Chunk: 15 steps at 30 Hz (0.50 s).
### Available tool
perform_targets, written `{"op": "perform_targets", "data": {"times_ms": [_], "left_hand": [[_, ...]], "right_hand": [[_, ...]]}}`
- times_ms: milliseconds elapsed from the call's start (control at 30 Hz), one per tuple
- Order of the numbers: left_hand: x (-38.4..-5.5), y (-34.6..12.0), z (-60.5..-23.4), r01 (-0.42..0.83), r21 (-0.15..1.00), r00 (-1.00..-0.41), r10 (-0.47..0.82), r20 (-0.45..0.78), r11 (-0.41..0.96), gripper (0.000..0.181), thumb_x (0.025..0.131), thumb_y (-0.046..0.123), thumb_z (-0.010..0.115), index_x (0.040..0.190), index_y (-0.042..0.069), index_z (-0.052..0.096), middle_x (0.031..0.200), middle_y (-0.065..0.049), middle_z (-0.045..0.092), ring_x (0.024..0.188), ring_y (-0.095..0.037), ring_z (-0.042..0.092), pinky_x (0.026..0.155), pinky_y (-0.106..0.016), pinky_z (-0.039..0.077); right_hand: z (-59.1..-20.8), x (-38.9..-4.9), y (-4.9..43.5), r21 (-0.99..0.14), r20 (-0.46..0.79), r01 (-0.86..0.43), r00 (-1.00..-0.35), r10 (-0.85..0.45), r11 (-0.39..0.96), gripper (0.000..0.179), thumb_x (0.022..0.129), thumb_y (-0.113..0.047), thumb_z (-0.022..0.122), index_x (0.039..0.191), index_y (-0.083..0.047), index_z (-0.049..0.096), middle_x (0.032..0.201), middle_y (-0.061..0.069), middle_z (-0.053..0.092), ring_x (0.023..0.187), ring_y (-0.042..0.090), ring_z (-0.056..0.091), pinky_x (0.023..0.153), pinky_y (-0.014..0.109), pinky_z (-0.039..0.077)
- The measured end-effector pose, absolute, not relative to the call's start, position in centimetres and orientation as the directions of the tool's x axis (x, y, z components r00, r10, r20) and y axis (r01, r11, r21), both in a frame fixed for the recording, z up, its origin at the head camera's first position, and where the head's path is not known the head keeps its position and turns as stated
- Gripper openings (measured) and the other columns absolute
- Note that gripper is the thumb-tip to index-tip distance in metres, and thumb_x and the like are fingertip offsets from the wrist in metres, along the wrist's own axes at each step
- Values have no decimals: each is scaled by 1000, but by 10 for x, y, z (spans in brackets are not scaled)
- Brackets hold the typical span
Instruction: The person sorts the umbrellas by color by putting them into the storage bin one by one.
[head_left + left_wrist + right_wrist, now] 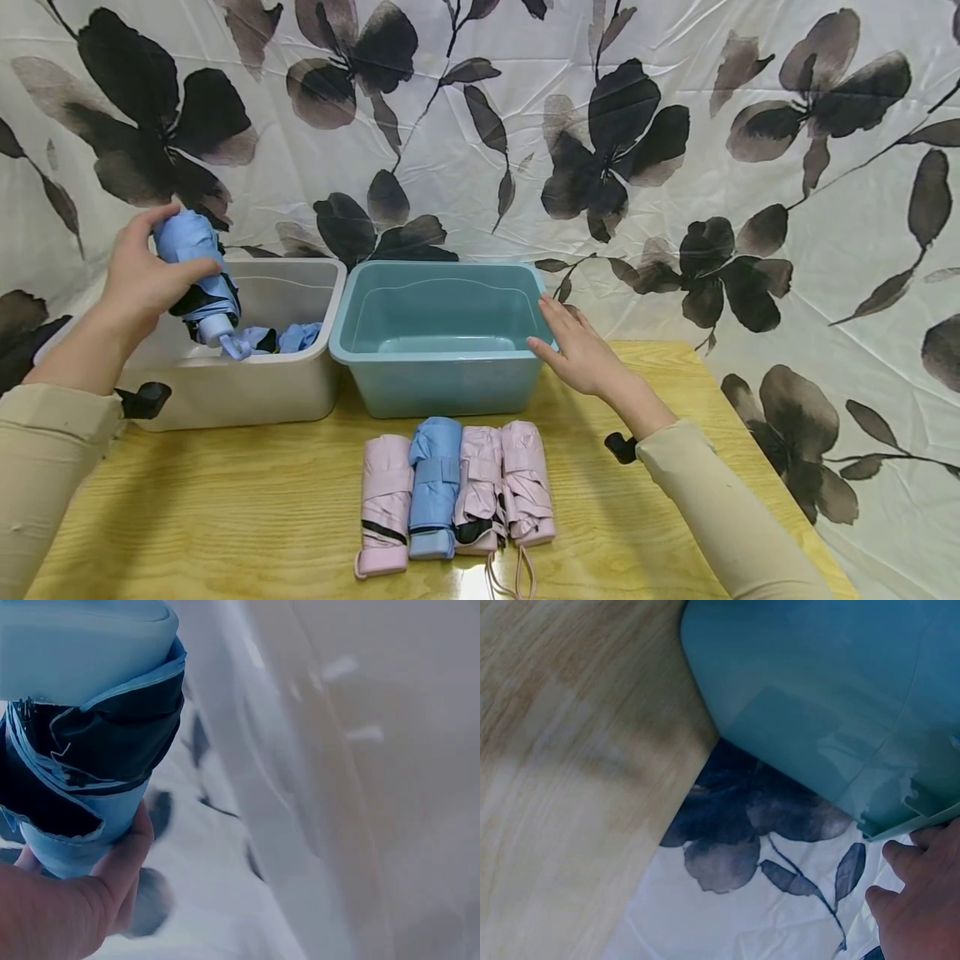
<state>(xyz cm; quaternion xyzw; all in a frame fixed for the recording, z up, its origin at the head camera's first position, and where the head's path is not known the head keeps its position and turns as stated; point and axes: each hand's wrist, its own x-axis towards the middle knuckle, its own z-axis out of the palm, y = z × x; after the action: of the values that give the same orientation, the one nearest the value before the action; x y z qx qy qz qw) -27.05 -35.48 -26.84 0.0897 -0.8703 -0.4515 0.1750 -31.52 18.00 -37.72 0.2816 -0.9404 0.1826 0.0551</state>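
Note:
My left hand (153,267) grips a folded blue umbrella (197,250) above the grey-white bin (247,392), its handle end tilted down. In the left wrist view the thumb and fingers curl round the blue umbrella (127,727), whose cover shows black patches. More blue umbrella fabric (298,337) lies inside that bin. My right hand (581,350) rests with extended fingers at the right rim of the teal bin (442,383); the right wrist view shows the fingers (904,859) at its edge. Nothing shows inside the teal bin.
In front of the teal bin, a row of folded umbrellas lies on the wooden table (247,508): a pink umbrella (386,492), a blue one (435,483), and two more pink ones with cord loops. A flower-patterned cloth (487,125) hangs behind.

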Motion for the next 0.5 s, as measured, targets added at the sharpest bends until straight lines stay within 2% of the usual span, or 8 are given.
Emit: {"op": "perform_targets", "data": {"times_ms": [167, 300, 500], "left_hand": [[-284, -376, -278, -65, 790, -933, -318, 168, 610, 89, 99, 23, 63, 167, 10, 8, 167, -32, 0, 146, -59, 15, 112, -74, 28], [-294, -391, -291, -111, 756, -940, -315, 131, 645, 89, 99, 23, 61, 166, 4, 6, 165, -37, -1, 144, -63, 15, 111, -76, 27], [-307, -410, -310, -187, 703, -947, -317, 57, 686, 91, 99, 27, 63, 164, -1, 7, 159, -44, -1, 135, -67, 20, 111, -77, 28]], "right_hand": [[-378, -316, 180, -317, 198, -542, -840, -505, 778, 76, 111, -50, 40, 165, -2, 18, 175, 9, 11, 160, 25, 11, 128, 54, 6], [-379, -316, 181, -307, 203, -549, -836, -510, 777, 77, 111, -51, 40, 165, -1, 18, 174, 10, 11, 160, 28, 12, 127, 58, 8], [-378, -315, 181, -310, 205, -553, -833, -513, 774, 77, 111, -51, 40, 165, -1, 18, 175, 10, 11, 160, 29, 13, 127, 58, 7]]}}
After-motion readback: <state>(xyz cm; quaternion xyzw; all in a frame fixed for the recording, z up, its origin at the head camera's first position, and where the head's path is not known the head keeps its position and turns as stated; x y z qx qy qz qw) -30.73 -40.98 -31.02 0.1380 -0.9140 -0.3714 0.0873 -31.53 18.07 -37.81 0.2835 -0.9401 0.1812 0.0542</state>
